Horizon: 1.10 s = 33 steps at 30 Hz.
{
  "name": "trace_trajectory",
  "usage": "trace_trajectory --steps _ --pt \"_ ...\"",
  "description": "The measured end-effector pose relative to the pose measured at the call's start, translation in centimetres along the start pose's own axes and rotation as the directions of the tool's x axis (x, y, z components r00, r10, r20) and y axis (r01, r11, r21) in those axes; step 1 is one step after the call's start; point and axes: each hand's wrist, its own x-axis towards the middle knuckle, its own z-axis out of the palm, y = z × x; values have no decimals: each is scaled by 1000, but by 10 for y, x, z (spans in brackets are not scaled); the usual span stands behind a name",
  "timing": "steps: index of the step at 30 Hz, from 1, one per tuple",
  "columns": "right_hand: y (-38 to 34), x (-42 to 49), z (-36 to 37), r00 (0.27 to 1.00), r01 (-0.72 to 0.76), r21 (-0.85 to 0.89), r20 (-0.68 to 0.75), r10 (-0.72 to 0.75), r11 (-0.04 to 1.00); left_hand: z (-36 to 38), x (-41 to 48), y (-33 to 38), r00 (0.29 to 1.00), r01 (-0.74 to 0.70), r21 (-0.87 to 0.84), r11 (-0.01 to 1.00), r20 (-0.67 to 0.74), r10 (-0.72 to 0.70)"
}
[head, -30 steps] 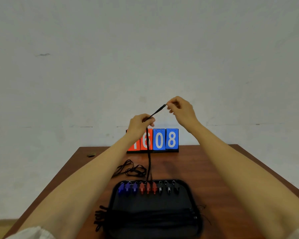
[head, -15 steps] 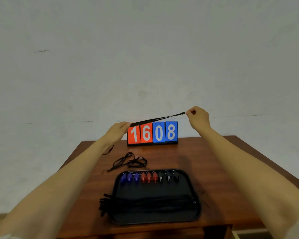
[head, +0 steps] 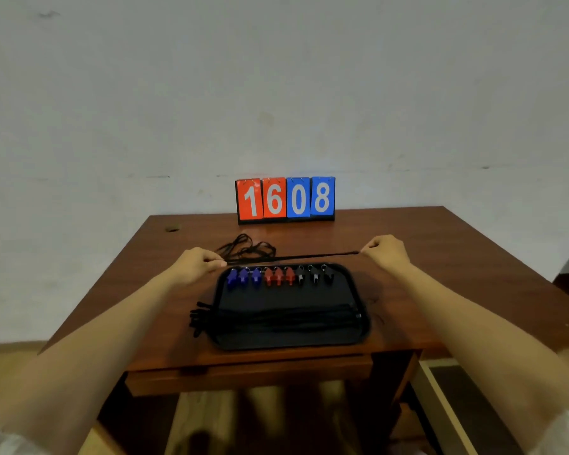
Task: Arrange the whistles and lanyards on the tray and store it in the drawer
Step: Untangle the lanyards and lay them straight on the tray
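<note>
Left hand [head: 197,266] and right hand [head: 386,254] pinch opposite ends of the lanyard [head: 293,257], likely light and limp, near the tray's [head: 293,339] far rim.

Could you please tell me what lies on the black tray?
Nine whistles line the tray along its far edge: three blue, three red, three black. Black lanyards lie across its near half, hiding the floor beneath.
</note>
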Motion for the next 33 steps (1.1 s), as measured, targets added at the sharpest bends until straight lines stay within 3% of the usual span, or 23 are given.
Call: trace_trajectory --steps 6,12,33 --pt "27 -26 21 993 -80 -92 80 87 993 27 -13 -18 988 98 46 994 118 -103" --pt "45 -41 32 986 -95 -133 128 112 987 54 -19 -24 985 168 -110 980 -30 -172" --pt "60 -57 46 963 -158 -216 182 199 964 83 -21 -41 986 146 337 930 -122 -111"
